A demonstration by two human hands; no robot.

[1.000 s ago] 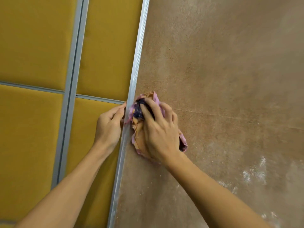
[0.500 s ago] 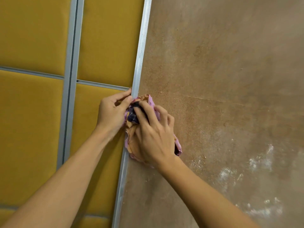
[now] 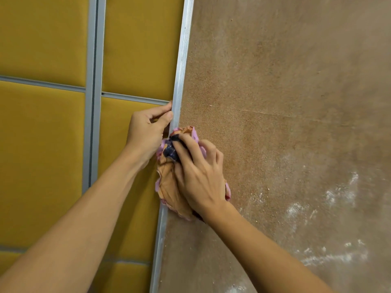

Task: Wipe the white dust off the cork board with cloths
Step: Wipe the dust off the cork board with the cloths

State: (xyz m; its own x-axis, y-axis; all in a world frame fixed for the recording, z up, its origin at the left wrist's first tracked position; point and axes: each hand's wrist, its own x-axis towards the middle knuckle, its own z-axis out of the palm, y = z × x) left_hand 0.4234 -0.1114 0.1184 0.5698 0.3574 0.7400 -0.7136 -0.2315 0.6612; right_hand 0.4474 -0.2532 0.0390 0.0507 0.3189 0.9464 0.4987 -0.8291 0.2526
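The brown cork board (image 3: 275, 92) fills the right side, with white dust (image 3: 338, 195) smeared at its lower right. My right hand (image 3: 198, 178) presses a crumpled orange, pink and dark blue cloth (image 3: 169, 182) against the board's left edge. My left hand (image 3: 148, 134) pinches the board's grey metal frame strip (image 3: 183, 60) with thumb and forefinger, just above the cloth. Part of the cloth is hidden under my right hand.
Yellow padded wall panels (image 3: 42, 39) with grey metal dividers (image 3: 94, 60) cover the left side. More white dust (image 3: 330, 256) streaks the board near the bottom right.
The view has shifted, so more white dust shows at the lower right. My left hand has moved up the frame strip, clear of the cloth. My right hand still holds the cloth at the edge.
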